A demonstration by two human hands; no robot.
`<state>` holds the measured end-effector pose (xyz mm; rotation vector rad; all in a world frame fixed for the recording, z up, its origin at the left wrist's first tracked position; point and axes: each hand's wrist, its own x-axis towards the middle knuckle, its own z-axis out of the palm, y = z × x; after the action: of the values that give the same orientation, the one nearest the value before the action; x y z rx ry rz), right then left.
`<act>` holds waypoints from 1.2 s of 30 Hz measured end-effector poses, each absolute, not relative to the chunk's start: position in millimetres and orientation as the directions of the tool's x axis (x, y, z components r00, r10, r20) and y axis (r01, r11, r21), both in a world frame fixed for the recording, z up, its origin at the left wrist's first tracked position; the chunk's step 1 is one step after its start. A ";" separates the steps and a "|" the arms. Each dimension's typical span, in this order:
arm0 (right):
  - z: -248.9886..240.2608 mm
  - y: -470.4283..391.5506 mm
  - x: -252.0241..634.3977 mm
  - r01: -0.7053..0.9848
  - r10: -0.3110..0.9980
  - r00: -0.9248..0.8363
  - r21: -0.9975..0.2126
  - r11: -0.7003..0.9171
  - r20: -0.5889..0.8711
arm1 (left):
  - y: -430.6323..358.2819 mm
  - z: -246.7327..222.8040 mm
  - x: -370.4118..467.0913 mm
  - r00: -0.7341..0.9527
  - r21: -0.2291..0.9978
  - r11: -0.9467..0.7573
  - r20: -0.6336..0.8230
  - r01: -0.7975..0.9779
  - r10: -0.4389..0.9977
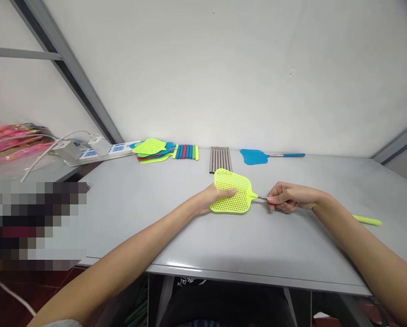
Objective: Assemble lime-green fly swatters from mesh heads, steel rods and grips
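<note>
A yellow-green fly swatter head (235, 200), a flat panel full of small holes, is held above the table by my left hand (212, 198), thumb on its face and fingers behind it. My right hand (286, 198) pinches a thin metal rod (262, 197) that meets the narrow neck of the head. Most of that rod is hidden in my right fist. A yellow-green handle grip (367, 220) lies on the table to the right, partly behind my right forearm.
On the grey table (138, 218), a stack of swatter heads (151, 146), a row of coloured grips (186, 152), several metal tubes (220, 159) and a blue fly swatter (255, 157) lie along the wall. A power strip (103, 153) with cables is at the left.
</note>
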<state>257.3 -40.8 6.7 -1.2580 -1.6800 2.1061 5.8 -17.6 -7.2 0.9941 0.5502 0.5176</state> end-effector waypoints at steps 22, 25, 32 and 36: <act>8.3 -42.8 247.9 0.333 0.592 -0.633 -0.865 -0.374 -0.499 | -20.7 -9.7 6.4 0.770 0.908 0.394 -0.148 -0.143 0.621; 8.4 -42.8 248.0 0.330 0.593 -0.632 -0.866 -0.376 -0.499 | -20.9 -10.4 6.6 0.769 0.909 0.390 -0.144 -0.146 0.623; 9.4 -43.2 246.6 0.331 0.599 -0.619 -0.861 -0.387 -0.507 | -20.9 -11.2 8.6 0.777 0.909 0.386 -0.128 -0.156 0.616; 9.0 -43.2 245.9 0.329 0.601 -0.620 -0.863 -0.384 -0.504 | -21.1 -11.0 8.9 0.778 0.912 0.378 -0.121 -0.158 0.617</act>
<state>245.9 -43.2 9.0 -1.2601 -1.6205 2.1199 8.9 -21.1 -11.0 1.0776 0.4906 0.5205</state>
